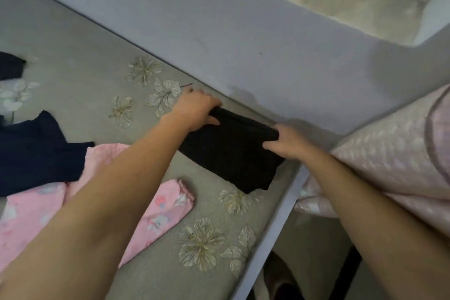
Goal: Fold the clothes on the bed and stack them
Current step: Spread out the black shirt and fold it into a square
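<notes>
a folded black garment (231, 161) lies on the grey flowered bed (73, 39), at its far right side, close against the pale wall (243, 27). it forms a rough rectangle lying flat. its long axis seems to run alongside the wall, from far left to near right, and its near corner points toward the bed's edge.

both hands hold the garment's far edge, 1 at each end. the left hand (197, 109) has its fingers curled over the far left corner, with the thumb lying on top of the cloth. the right hand (285, 140) pinches the far right corner, fingers bent round the fold. that far edge looks slightly bunched between the 2 hands.

to the left, under the left forearm, a pink printed garment (165, 209) lies spread on the bed. a navy garment (36, 151) lies partly over it, well apart from the black one. another dark piece (9, 68) shows at the far left edge.
</notes>
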`<state>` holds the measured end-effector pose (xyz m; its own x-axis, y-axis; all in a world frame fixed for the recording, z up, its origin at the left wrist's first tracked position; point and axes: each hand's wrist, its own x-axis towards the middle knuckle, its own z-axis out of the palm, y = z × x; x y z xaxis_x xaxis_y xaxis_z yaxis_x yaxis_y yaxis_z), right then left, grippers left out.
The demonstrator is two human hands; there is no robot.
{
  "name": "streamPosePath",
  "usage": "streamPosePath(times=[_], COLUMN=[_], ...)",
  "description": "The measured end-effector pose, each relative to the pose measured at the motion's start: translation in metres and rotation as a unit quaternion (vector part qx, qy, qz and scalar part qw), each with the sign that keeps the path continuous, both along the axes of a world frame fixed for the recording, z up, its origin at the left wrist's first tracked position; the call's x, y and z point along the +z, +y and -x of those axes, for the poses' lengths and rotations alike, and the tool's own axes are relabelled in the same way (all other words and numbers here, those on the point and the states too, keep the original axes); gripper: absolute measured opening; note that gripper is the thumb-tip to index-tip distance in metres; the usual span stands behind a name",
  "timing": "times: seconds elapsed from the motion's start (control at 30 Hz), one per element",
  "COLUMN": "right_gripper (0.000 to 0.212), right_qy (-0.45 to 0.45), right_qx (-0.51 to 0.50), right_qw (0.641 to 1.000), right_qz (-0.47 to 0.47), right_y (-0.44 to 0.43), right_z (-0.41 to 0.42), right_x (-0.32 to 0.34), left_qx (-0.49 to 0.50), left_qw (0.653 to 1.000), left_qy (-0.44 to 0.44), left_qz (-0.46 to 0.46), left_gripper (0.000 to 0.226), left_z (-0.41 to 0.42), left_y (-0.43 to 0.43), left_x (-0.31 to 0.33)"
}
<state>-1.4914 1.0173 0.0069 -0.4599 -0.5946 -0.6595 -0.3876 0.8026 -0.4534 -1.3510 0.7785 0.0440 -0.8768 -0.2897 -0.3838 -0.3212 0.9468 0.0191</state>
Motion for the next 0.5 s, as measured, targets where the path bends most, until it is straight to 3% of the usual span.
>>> streamPosePath(times=[0.1,0.2,0.27,0.4,0.5], right_gripper=[0.059,0.061,0.065,0.092,0.096], right_qy=[0.183,0.324,0.324,0.271,0.280], right_qx=[-0.073,-0.009,0.048,0.162,0.218], right_qw=[0.980,0.942,0.936,0.944,0.931], right_qz=[0.012,0.087,0.132,0.097,0.085], right_y=[-0.006,0.008,0.016,0.023,0.036], right_z=[0.012,-0.020,-0.046,-0.084,-0.081], right_x=[-0.050,-0.084,-0.101,-0.143,-0.185], left_qx=[0.125,0.185,0.173,0.219,0.262], left_qw=[0.989,0.981,0.983,0.974,0.963], left_qy=[0.070,0.063,0.052,0.064,0.065], left_qz=[0.029,0.010,0.021,0.014,-0.010], left_gripper=[0.061,0.061,0.061,0.064,0.067], left_z=[0.024,0.014,0.000,-0.020,-0.018], left_y=[0.007,0.024,0.031,0.031,0.032], left_x=[-0.056,-0.110,-0.140,-0.188,-0.222])
